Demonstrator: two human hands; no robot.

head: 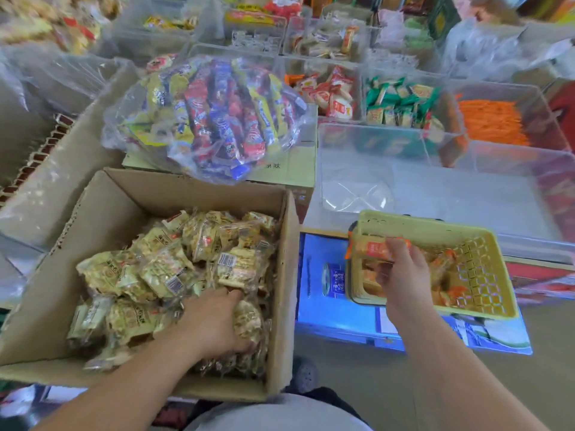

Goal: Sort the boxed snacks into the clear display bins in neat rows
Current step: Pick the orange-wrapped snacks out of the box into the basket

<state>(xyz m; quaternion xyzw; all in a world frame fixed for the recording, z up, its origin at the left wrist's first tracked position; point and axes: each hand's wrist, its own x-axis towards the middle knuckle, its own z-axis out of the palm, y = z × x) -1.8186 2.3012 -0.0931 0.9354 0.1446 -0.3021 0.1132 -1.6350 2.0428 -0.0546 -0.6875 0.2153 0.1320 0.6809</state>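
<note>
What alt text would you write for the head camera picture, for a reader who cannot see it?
A person's left hand grips pale snack packets in an open cardboard box, while the right hand holds an orange packet at the rim of a yellow basket. Behind the basket stands a large clear bin, and beyond it are more bins of wrapped snacks.

I count two hands, a left hand [214, 318] and a right hand [404, 272], and one orange packet [370, 248] lifted. Up front there is one open cardboard box [287, 275], one yellow basket [485, 253], one clear bag [211, 116] and one big clear bin [466, 188]. The pale packets [161, 269] are past counting.
</note>
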